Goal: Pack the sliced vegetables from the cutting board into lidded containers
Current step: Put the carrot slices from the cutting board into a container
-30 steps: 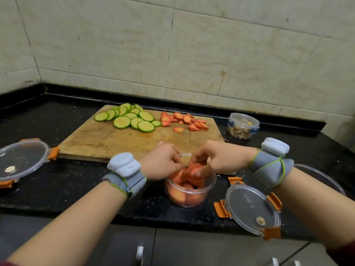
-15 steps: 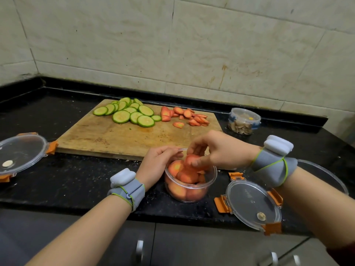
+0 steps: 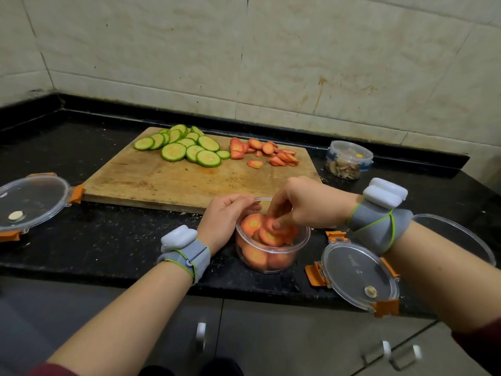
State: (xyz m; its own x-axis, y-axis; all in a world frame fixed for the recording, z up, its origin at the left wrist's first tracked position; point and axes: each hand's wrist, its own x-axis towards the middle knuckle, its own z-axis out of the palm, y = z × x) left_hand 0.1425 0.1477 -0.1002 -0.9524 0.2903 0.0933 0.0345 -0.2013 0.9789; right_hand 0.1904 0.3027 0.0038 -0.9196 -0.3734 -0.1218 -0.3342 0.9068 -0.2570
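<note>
Step in hand: filling the 1st tub with carrot. My left hand (image 3: 225,221) is curling round the far-left rim of the clear tub (image 3: 271,257), steadying it on the black counter (image 3: 108,240) just in front of the cutting board (image 3: 168,180). My right hand (image 3: 303,204) is reaching into the tub from above, thumb and fingertips pinching the topmost of the carrot slices (image 3: 252,225) (settling it flat or about to let go, I cannot tell which). The tub is looking nearly full, with slices reaching its rim.

At the far side of the board a carrot pile (image 3: 268,153) is waiting beside the green slices (image 3: 184,147). 1 lid (image 3: 357,278) with orange clips is lying just right of the tub, and a 2nd lid (image 3: 29,202) well off to the left.

Judging ahead: the right hand is needing to let go and lift clear, then fetch the carrot pile if it fits. Otherwise the near lid is going on, which calls for pressing the heap below the rim so the clips catch.
</note>
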